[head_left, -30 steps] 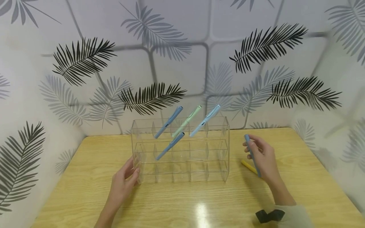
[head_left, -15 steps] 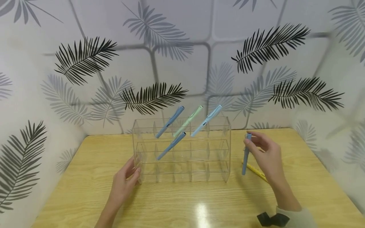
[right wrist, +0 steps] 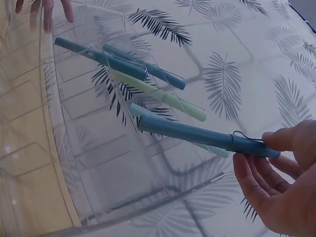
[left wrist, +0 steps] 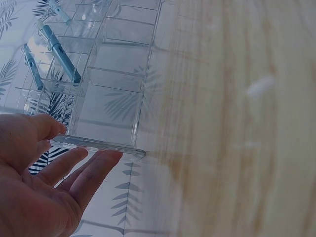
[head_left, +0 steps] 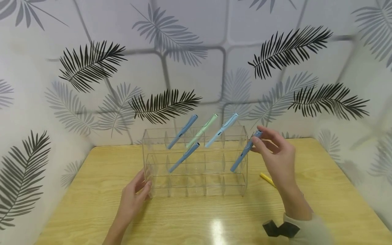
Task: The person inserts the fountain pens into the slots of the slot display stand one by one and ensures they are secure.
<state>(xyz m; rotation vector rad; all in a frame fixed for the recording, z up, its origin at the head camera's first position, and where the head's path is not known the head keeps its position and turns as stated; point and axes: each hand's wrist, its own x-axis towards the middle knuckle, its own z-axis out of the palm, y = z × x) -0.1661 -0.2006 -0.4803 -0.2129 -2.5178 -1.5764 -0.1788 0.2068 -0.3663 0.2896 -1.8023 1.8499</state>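
A clear acrylic pen rack [head_left: 195,185] with tiered compartments stands on the table. My left hand [head_left: 133,195] holds its left side panel, thumb on one face and fingers on the other, as the left wrist view shows. My right hand [head_left: 277,154] pinches a blue pen [right wrist: 197,134] by its capped end between thumb and fingers. That pen slants down and left, its lower end over the right end of the rack's middle tier. Leaning in the back tier are a blue pen [head_left: 182,131], a light green pen [head_left: 202,130] and a light blue pen [head_left: 222,130]. Another blue pen [head_left: 184,157] leans in the middle tier.
A yellow pen [head_left: 267,179] lies on the wooden table [head_left: 183,217] right of the rack, partly hidden behind my right hand and wrist. A leaf-patterned wall covering [head_left: 196,78] rises directly behind the table.
My right hand has moved left and up from beside the rack, bringing the blue pen to the rack's right end. The pen has turned from upright to slanted. My left hand stays put.
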